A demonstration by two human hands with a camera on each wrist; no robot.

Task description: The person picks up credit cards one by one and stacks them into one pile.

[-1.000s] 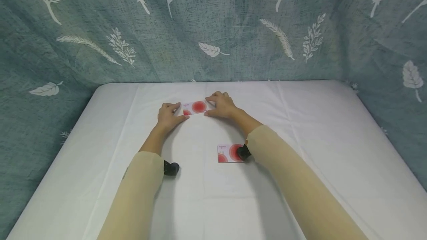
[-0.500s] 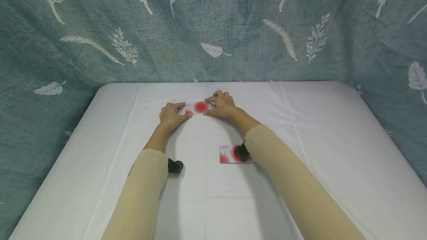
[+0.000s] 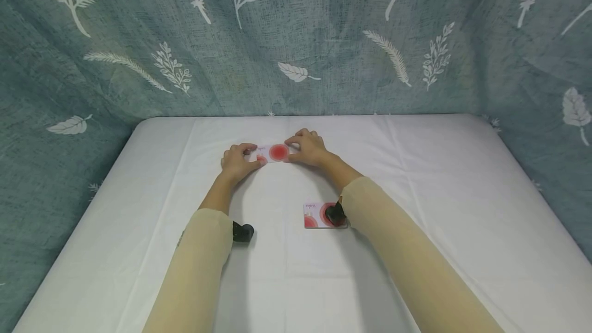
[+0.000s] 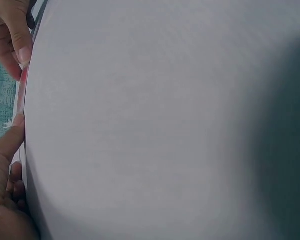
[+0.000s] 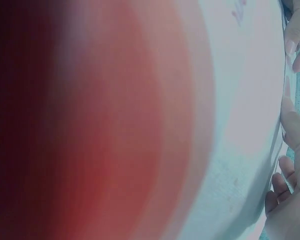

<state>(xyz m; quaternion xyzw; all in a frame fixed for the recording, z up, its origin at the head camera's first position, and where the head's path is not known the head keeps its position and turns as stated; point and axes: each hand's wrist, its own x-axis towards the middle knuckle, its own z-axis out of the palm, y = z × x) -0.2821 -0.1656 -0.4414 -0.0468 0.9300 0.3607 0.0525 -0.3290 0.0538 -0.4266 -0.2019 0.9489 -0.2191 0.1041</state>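
A flat pink-and-white card [image 3: 278, 152] with red circles lies near the far edge of the table in the head view. My left hand [image 3: 237, 162] holds its left end, thumb at the near corner and index finger at the far corner. At the right end, my right hand [image 3: 309, 148] holds it the same way. The left wrist view shows only a thin reddish strip of this card [image 4: 23, 92] between the two hands. A second, similar card [image 3: 316, 215] lies nearer, below the right forearm, partly covered by the black wrist camera; its blurred red circle [image 5: 135, 125] fills the right wrist view.
A white cloth [image 3: 263, 281] covers the table. Behind it hangs a blue-green curtain [image 3: 324, 66] with white leaf prints. Black wrist cameras stick out from both beige sleeves [image 3: 194, 261], low over the cloth.
The far card and left hand have shifted slightly to the right, closer to the right hand. Both hands keep hold of the card's ends. The near card stays in place.
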